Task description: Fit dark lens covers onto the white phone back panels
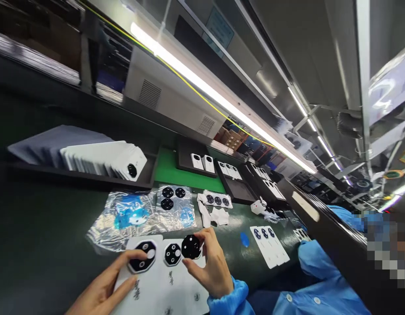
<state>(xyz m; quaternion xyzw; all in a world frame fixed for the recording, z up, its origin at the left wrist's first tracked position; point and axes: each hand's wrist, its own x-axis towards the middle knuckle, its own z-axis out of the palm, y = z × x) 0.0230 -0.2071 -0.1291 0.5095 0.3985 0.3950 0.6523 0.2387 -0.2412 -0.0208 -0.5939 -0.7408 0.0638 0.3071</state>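
Observation:
My right hand (213, 265) pinches a black octagonal camera lens plate (190, 246) between thumb and fingers, held over the rightmost of three white phone back covers. The left cover (127, 286) and the middle cover (171, 293) lie side by side in front of me, each with a black lens plate in its upper part. My left hand (104, 284) rests on the left cover, index finger on its lens plate (145, 258) and thumb lower on the white surface, fingers apart. The right cover (197, 297) is partly hidden by my right hand.
Clear film (171, 218) with several lens plates lies beyond, beside white paper scraps (218, 215). A black tray (91, 178) holds a leaning row of covers. More trays (242, 192) stand at the back right. A co-worker in a blue sleeve (320, 267) is at right, near finished-looking covers (270, 247).

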